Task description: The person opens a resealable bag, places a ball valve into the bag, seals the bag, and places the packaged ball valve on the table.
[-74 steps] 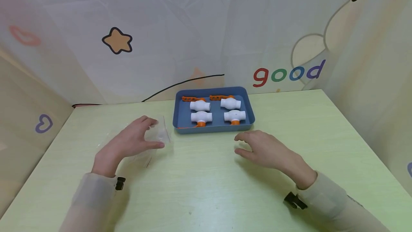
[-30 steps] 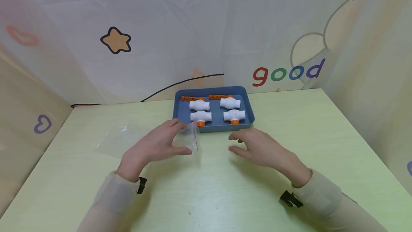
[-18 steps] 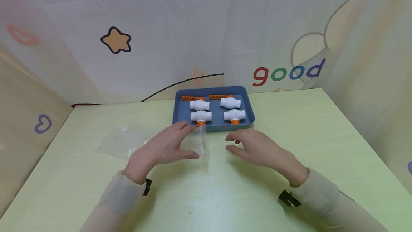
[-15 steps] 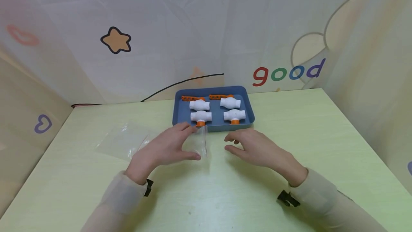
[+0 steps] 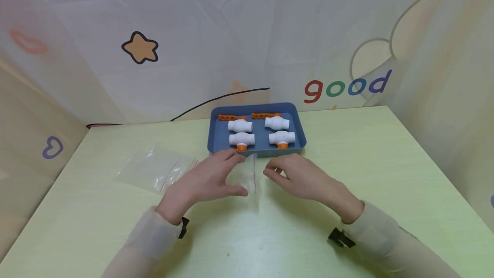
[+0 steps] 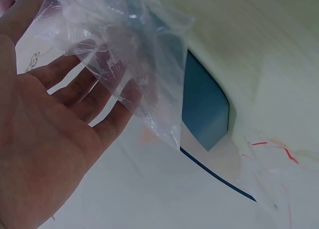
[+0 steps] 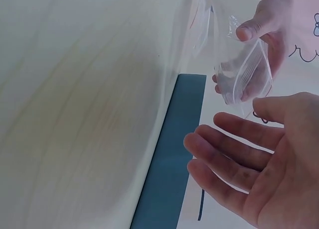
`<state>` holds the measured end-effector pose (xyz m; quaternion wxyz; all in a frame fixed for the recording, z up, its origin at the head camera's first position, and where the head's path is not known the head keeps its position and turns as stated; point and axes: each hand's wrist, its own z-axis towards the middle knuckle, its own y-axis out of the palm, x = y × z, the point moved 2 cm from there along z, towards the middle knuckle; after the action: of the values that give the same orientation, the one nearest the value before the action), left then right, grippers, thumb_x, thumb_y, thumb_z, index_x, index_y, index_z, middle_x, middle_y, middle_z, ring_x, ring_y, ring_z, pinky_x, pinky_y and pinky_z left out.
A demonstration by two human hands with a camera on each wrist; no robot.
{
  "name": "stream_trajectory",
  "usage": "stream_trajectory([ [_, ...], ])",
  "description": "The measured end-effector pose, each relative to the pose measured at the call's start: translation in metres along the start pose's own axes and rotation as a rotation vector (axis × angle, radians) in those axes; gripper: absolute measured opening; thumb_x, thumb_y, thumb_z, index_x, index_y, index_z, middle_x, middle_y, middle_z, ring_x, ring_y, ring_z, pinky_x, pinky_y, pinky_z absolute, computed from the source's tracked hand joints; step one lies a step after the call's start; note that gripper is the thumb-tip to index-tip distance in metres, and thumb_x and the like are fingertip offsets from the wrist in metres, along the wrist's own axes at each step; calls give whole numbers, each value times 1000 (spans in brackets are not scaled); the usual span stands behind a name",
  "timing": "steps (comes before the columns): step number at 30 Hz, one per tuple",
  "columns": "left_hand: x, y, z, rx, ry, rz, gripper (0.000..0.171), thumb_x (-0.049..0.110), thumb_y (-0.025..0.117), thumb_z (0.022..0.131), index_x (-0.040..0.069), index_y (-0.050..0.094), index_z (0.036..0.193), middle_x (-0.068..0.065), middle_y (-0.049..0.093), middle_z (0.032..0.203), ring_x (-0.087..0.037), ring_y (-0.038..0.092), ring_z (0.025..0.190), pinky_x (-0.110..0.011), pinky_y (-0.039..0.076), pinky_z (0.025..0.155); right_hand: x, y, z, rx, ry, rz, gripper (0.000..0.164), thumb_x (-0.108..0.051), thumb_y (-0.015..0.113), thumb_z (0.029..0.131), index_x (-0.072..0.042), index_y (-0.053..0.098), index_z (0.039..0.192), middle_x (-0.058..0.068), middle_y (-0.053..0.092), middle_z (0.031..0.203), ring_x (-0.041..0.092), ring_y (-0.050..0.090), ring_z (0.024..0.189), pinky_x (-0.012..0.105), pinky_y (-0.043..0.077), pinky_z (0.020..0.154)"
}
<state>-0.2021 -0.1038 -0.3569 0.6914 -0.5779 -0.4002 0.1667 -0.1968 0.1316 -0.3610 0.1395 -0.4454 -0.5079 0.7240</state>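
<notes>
I saw the left hand (image 5: pixel 203 180), clamped on a clear bag (image 5: pixel 246 174) at frame centre, shifted rightward; the right hand (image 5: pixel 302 177), empty, digits apart, had closed in, putting the bag seemingly within reach.

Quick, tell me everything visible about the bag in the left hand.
The bag looks like thin, clear, creased plastic with a red line near one edge; nothing shows inside. The left hand holds it between thumb and fingers, in front of the blue tray, red-lined edge toward the nearby right hand.
</notes>
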Motion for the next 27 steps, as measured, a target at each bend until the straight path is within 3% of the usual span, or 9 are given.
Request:
stream_trajectory([
  [8, 4, 2, 1, 1, 34, 7, 76, 49, 83, 86, 3, 58, 140, -7, 60, 130, -22, 56, 117, -40, 48, 100, -1, 2, 2, -26, -16, 66, 18, -20, 63, 104, -9, 75, 97, -9, 58, 70, 10, 53, 61, 29, 48, 59],
  [19, 9, 4, 4, 23, 93, 26, 75, 50, 82, 86, 4, 58, 140, -5, 60, 128, -20, 56, 114, -38, 48, 99, -4, 3, 4, -19, -16, 79, 18, -12, 63, 101, -6, 76, 90, -10, 55, 64, 7, 48, 55, 26, 45, 55],
  [27, 9, 5, 4, 31, 81, -10, 72, 48, 80, 89, 5, 56, 141, -8, 59, 133, -22, 56, 120, -39, 47, 102, -3, 3, 4, -12, -5, 57, 17, -8, 63, 98, -8, 71, 83, -9, 54, 63, 7, 48, 54, 25, 44, 54],
])
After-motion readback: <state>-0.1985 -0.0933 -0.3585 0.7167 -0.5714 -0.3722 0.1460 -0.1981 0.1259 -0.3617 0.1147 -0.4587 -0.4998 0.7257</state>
